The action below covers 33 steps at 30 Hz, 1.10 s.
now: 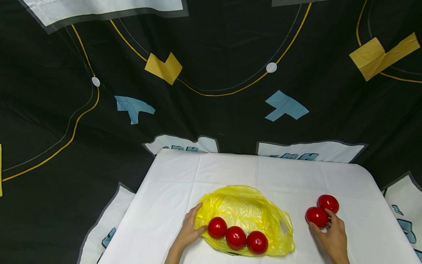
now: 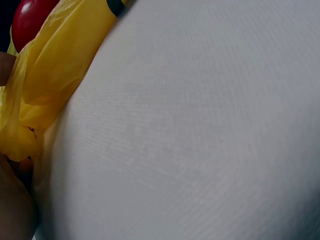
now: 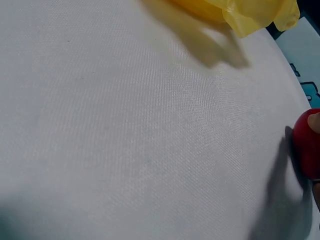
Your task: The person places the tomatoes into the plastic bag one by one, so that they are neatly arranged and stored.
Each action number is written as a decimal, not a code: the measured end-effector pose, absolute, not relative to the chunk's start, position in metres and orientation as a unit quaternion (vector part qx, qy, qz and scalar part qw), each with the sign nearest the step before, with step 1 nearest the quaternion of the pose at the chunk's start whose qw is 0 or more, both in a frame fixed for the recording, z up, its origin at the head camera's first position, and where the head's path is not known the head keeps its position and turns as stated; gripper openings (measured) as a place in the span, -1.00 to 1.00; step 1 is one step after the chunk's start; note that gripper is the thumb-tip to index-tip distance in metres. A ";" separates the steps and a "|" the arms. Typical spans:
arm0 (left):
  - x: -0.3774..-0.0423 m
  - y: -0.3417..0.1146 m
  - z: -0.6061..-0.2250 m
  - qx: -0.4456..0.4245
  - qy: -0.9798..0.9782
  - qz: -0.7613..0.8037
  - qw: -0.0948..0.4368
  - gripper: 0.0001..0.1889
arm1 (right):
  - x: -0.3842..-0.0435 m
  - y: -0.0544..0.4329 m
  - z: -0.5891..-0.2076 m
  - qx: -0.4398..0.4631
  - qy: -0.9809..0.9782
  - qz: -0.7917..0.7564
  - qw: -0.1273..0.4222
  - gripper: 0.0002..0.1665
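A yellow plastic bag [image 1: 237, 205] lies spread with its mouth facing the near side. Three shiny red balls [image 1: 236, 237] sit in a row at that mouth. My left hand [image 1: 189, 229] grips the bag's left edge, and in the left wrist view the yellow plastic [image 2: 60, 70] bunches by the thumb. To the right of the bag, my right hand [image 1: 333, 238] holds a red ball [image 1: 316, 216] between thumb and fingers. Another red ball [image 1: 328, 203] lies just behind it, close against the fingertips. Only part of the held ball [image 3: 306, 145] shows in the right wrist view.
A white cloth [image 1: 283, 172] covers the table under everything. Behind the table's far edge hangs a black backdrop [image 1: 211, 121] with yellow and blue tape pieces. White table surface lies between the bag and the right-hand balls.
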<state>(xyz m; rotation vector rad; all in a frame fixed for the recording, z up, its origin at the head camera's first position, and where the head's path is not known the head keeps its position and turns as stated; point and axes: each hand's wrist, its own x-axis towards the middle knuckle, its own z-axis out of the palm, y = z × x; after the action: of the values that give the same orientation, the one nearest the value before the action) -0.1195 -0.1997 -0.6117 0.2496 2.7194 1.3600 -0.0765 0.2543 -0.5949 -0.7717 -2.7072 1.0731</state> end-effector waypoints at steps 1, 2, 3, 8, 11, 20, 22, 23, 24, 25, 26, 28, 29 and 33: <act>-0.119 -0.200 -0.612 0.082 0.891 0.445 0.045 -0.13 | -0.077 0.255 -0.595 -0.255 -0.897 0.354 0.064 -0.04; -0.119 -0.200 -0.611 0.082 0.891 0.444 0.044 -0.13 | -0.077 0.255 -0.595 -0.256 -0.897 0.354 0.062 -0.05; -0.119 -0.200 -0.611 0.083 0.890 0.446 0.043 -0.13 | -0.078 0.255 -0.595 -0.257 -0.898 0.353 0.061 -0.05; -0.119 -0.200 -0.611 0.081 0.889 0.449 0.041 -0.14 | -0.079 0.257 -0.595 -0.259 -0.896 0.357 0.054 -0.04; -0.119 -0.200 -0.612 0.082 0.890 0.447 0.040 -0.13 | -0.080 0.258 -0.595 -0.255 -0.896 0.360 0.056 -0.04; -0.119 -0.200 -0.612 0.086 0.889 0.448 0.038 -0.13 | -0.078 0.259 -0.596 -0.245 -0.900 0.356 0.062 -0.06; -0.119 -0.200 -0.612 0.083 0.889 0.449 0.039 -0.13 | -0.079 0.259 -0.597 -0.244 -0.901 0.353 0.061 -0.06; -0.119 -0.200 -0.612 0.082 0.889 0.449 0.040 -0.13 | -0.078 0.258 -0.597 -0.244 -0.902 0.351 0.060 -0.06; -0.119 -0.200 -0.612 0.080 0.889 0.449 0.041 -0.13 | -0.078 0.258 -0.597 -0.244 -0.903 0.349 0.060 -0.05; -0.119 -0.200 -0.612 0.082 0.890 0.447 0.041 -0.13 | -0.078 0.258 -0.598 -0.245 -0.903 0.348 0.059 -0.05; -0.120 -0.200 -0.612 0.080 0.890 0.446 0.043 -0.13 | -0.078 0.258 -0.598 -0.247 -0.903 0.346 0.056 -0.05; -0.120 -0.200 -0.613 0.079 0.891 0.445 0.046 -0.13 | -0.079 0.257 -0.598 -0.252 -0.903 0.345 0.052 -0.04; -0.120 -0.200 -0.613 0.078 0.891 0.444 0.047 -0.13 | -0.079 0.257 -0.598 -0.255 -0.902 0.346 0.049 -0.04; -0.119 -0.200 -0.614 0.078 0.892 0.443 0.044 -0.14 | -0.077 0.257 -0.597 -0.262 -0.898 0.352 0.038 -0.04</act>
<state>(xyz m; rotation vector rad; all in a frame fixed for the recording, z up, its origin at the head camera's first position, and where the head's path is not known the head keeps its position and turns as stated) -0.1191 -0.1997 -0.6138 0.2394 2.7268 1.3540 -0.0772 0.2569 -0.5972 -0.8045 -2.7541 1.0782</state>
